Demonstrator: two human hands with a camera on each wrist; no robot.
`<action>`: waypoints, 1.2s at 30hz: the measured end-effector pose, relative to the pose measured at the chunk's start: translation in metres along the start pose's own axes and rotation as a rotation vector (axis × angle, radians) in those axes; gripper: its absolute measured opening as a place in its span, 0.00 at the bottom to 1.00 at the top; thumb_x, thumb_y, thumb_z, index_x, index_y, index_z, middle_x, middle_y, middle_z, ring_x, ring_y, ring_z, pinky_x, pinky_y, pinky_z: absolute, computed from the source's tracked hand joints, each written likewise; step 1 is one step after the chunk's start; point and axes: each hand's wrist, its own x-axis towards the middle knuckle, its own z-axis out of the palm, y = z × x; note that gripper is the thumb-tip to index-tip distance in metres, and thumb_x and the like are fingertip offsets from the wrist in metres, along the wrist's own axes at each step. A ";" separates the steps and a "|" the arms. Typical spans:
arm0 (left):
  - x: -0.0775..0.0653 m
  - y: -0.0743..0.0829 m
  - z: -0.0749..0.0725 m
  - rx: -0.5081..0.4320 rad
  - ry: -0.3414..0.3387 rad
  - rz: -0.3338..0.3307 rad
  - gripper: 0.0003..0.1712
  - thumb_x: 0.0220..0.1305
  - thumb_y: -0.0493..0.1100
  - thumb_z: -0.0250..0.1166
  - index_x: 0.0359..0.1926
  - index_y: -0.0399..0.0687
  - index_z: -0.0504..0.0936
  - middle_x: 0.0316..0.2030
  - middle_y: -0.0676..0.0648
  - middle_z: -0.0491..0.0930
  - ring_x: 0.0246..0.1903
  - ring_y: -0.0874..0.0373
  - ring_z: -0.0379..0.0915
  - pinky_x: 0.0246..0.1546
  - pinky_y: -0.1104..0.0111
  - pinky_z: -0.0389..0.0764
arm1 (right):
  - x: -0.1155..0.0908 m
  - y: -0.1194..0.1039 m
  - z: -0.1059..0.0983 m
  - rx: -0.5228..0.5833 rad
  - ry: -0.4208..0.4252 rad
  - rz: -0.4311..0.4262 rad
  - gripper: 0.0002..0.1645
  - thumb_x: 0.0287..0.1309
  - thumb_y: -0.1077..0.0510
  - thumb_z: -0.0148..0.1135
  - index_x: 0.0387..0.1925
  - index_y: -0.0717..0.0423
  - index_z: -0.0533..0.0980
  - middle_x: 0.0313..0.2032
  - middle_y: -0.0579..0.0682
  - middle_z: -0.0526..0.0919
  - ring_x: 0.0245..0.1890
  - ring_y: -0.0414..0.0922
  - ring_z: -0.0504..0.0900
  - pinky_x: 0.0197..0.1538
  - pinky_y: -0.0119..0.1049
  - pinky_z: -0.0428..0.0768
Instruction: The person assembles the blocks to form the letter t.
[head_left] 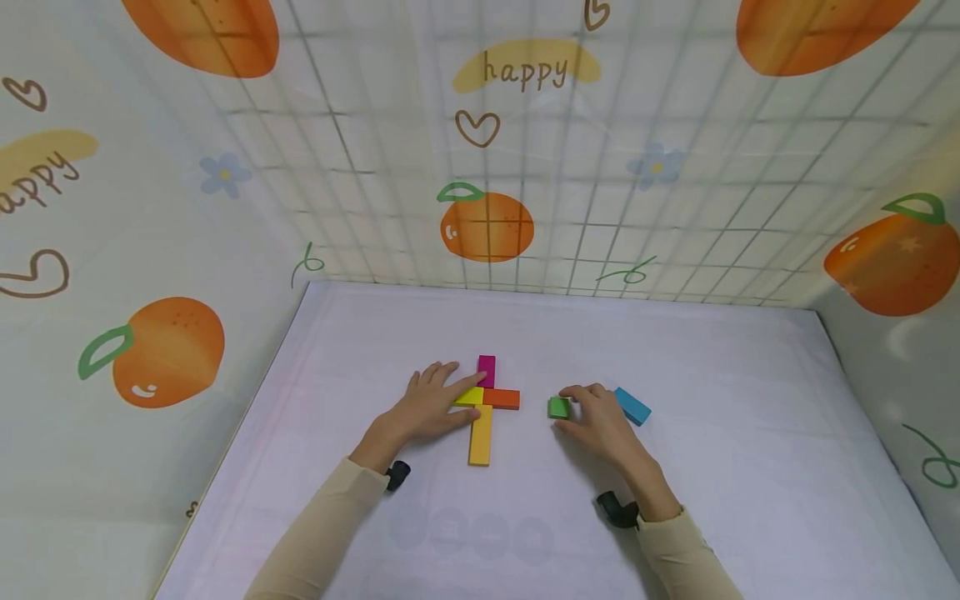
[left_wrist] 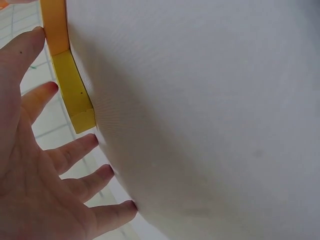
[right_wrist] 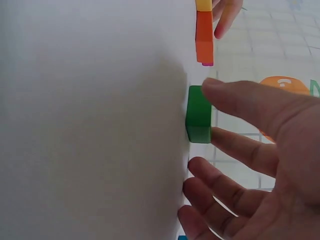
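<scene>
My left hand [head_left: 429, 407] lies over the left part of a cross-like group of blocks, fingers spread. Its index fingertip is by the magenta block [head_left: 487, 371], and its thumb is at the top of the amber block [head_left: 481, 437]. Between them shows a yellow block [head_left: 469, 397], also seen in the left wrist view beside the fingers. An orange-red block [head_left: 502, 399] extends right from the yellow one. To the right of the group, my right hand [head_left: 600, 419] pinches a small green block [right_wrist: 199, 115] between thumb and index finger; the block sits on the table surface.
A blue block [head_left: 633, 406] lies at an angle just right of the right hand. All blocks rest on a white table [head_left: 750, 433]. Cloth walls [head_left: 360, 225] printed with oranges stand behind and at both sides, with a grid showing at the back.
</scene>
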 end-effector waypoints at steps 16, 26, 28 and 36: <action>0.002 -0.001 0.001 0.021 -0.017 -0.028 0.42 0.65 0.70 0.58 0.77 0.76 0.55 0.76 0.43 0.51 0.74 0.38 0.43 0.68 0.36 0.45 | 0.002 0.001 0.000 -0.006 -0.011 0.006 0.24 0.53 0.60 0.75 0.53 0.57 0.80 0.44 0.58 0.78 0.44 0.54 0.74 0.44 0.48 0.75; 0.002 0.000 0.001 0.034 -0.017 -0.032 0.43 0.64 0.71 0.58 0.77 0.77 0.55 0.76 0.44 0.52 0.74 0.40 0.43 0.68 0.36 0.46 | 0.002 0.003 0.001 0.003 0.005 0.008 0.22 0.53 0.61 0.75 0.51 0.56 0.81 0.43 0.58 0.78 0.44 0.54 0.74 0.43 0.48 0.75; 0.002 0.001 0.001 0.031 -0.018 -0.032 0.43 0.64 0.71 0.58 0.77 0.76 0.55 0.76 0.43 0.52 0.74 0.39 0.43 0.69 0.36 0.45 | 0.002 0.003 0.001 0.005 0.011 0.005 0.21 0.54 0.61 0.75 0.50 0.56 0.81 0.43 0.58 0.78 0.43 0.54 0.74 0.44 0.48 0.75; 0.002 0.001 0.001 0.037 -0.019 -0.037 0.42 0.65 0.71 0.58 0.77 0.77 0.55 0.76 0.44 0.52 0.74 0.40 0.43 0.69 0.36 0.45 | 0.002 0.002 0.001 0.001 0.016 -0.010 0.19 0.53 0.61 0.75 0.48 0.57 0.81 0.42 0.57 0.78 0.43 0.54 0.75 0.44 0.49 0.75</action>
